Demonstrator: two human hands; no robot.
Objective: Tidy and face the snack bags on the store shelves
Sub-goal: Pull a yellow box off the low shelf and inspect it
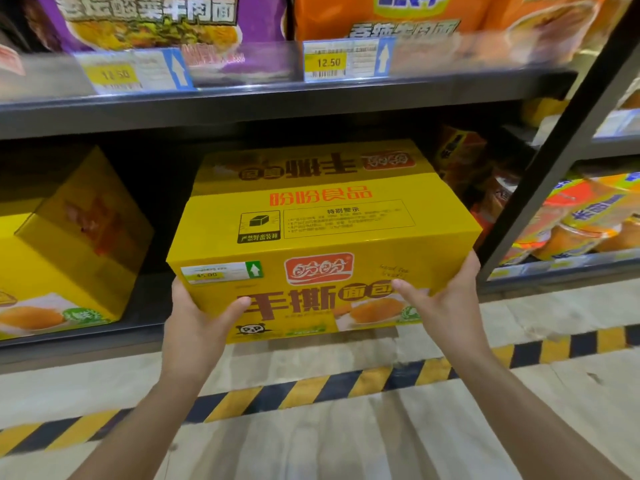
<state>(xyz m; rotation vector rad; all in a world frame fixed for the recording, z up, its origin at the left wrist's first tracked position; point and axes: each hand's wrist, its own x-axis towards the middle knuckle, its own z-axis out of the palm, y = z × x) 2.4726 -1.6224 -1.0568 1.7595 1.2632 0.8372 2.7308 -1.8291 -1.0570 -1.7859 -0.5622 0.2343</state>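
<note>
A yellow cardboard bread box [322, 233] with red and brown print sits in both my hands in front of the bottom shelf [145, 299], its front face toward me. My left hand [197, 323] grips its lower left corner, thumb on the front face. My right hand [446, 299] grips the lower right corner, thumb across the front. A price label sticks on the box's front, upper left. Behind it lies a second yellow box [311, 164] with its print upside down.
Another yellow box [79, 244] sits tilted on the bottom shelf at left. Purple noodle bags [156, 22] and orange noodle bags [415, 19] fill the shelf above, with price tags reading 12.50. A dark upright post [561, 157] divides off a bay of orange packs [581, 216]. Yellow-black floor tape runs below.
</note>
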